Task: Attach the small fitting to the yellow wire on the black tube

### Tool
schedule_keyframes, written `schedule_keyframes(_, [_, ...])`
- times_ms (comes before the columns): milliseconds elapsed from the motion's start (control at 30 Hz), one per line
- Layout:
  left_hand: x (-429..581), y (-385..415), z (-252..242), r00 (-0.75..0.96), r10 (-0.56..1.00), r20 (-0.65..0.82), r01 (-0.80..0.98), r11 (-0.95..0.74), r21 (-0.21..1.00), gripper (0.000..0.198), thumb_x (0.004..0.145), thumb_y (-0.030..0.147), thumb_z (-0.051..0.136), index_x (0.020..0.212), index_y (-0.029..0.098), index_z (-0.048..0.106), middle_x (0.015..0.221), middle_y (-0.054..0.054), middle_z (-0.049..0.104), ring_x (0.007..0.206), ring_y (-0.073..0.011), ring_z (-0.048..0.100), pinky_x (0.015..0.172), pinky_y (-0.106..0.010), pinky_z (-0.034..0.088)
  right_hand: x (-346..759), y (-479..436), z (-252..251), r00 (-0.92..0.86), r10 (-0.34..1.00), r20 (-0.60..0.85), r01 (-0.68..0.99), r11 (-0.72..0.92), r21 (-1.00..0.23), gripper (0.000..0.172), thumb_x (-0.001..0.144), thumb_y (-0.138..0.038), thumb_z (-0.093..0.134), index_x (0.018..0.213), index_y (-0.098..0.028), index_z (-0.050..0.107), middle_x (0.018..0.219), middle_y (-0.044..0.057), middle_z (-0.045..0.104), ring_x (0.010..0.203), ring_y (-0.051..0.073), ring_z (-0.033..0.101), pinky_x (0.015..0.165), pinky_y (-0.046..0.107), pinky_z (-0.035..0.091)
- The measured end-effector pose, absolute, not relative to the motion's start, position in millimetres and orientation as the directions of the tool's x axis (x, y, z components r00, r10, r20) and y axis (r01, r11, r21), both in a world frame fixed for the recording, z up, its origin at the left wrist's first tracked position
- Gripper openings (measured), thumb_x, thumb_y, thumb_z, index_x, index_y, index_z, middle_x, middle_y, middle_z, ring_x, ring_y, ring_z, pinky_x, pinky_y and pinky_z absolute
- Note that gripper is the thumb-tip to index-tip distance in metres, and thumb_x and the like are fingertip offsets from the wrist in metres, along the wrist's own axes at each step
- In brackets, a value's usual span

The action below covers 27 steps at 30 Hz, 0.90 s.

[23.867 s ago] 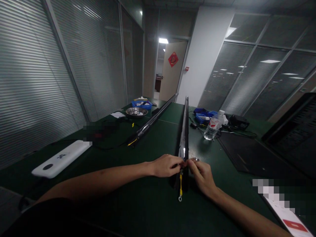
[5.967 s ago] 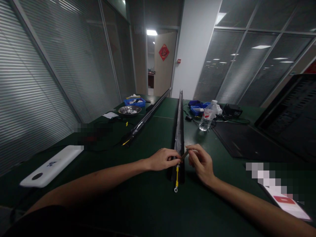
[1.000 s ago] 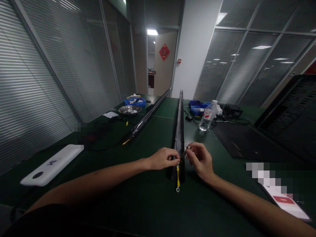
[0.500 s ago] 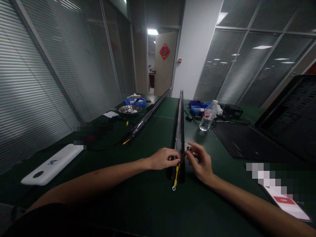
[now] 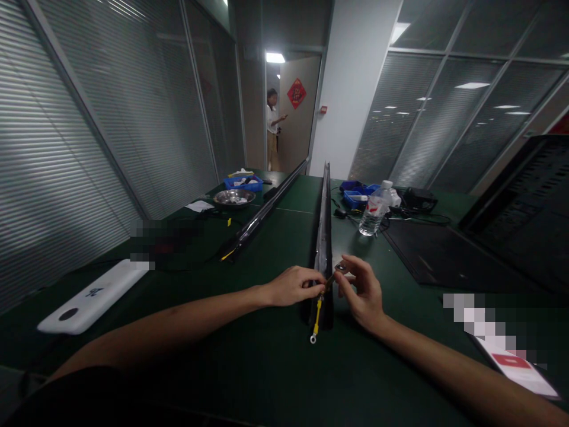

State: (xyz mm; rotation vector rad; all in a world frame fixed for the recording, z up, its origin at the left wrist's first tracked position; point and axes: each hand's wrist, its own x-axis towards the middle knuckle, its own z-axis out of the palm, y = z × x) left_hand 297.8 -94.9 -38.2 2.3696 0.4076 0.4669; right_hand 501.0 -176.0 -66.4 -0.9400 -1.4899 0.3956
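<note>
While your left hand (image 5: 293, 287), its hold unclear, sits over the rail (image 5: 322, 237), your right hand (image 5: 363, 292) pinches a slim metal tool (image 5: 331, 279).

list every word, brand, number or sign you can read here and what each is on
Nothing reads with certainty.
Perhaps "26", a dark marking on the white oblong device: skewed, blurred.
Character on red diamond sign on door: too blurred.
Red-and-white label on water bottle: too small.
Red wall box: too small.
Flat white-and-red item: no legible words.
</note>
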Motion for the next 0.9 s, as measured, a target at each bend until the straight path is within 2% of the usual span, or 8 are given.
schedule_keyframes(100, [297.6,-95.1,-37.2,0.89,0.4,0.221,0.164,-0.731,0.662,0.023,0.102,0.033,0.053,0.103,0.016,0.068,0.088,-0.001,0.064,0.072,-0.0123,0.054,0.064,-0.02,0.037,501.6,-175.1,-65.4,0.072,0.769,0.635,0.289,0.593,-0.752,0.036,0.096,-0.024,0.064,0.131,-0.028,0.057,0.104,0.006,0.061,0.084,0.018,0.066,0.053,0.025,0.059])
schedule_keyframes(400, [298.2,-93.7,-39.5,0.888,0.39,0.245,0.158,-0.757,0.635,0.022,0.101,0.033,0.054,0.102,0.016,0.069,0.089,-0.002,0.064,0.075,-0.0129,0.055,0.067,-0.021,0.039,503.6,-175.0,-61.8,0.029,0.79,0.612,0.354,0.564,-0.746,0.027,0.097,-0.029,0.062,0.124,-0.024,0.063,0.1,0.007,0.065,0.08,0.018,0.066,0.055,0.026,0.059])
schedule_keyframes(700, [297.7,-93.7,-37.2,0.892,0.388,0.233,0.157,-0.748,0.645,0.023,0.1,0.035,0.056,0.103,0.016,0.069,0.09,-0.002,0.066,0.075,-0.0133,0.057,0.068,-0.021,0.04,504.4,-175.1,-57.7,-0.005,0.801,0.598,0.349,0.562,-0.75,0.024,0.1,-0.029,0.057,0.122,-0.022,0.064,0.084,0.003,0.067,0.065,0.015,0.065,0.054,0.026,0.056])
schedule_keyframes(900, [297.2,-94.6,-36.7,0.891,0.382,0.246,0.148,-0.755,0.638,0.021,0.103,0.031,0.052,0.105,0.017,0.067,0.09,-0.002,0.065,0.075,-0.0133,0.057,0.067,-0.021,0.039,504.0,-177.9,-56.1,0.027,0.784,0.62,0.367,0.569,-0.736,0.023,0.099,-0.029,0.06,0.121,-0.022,0.064,0.087,0.003,0.068,0.062,0.014,0.064,0.05,0.025,0.053])
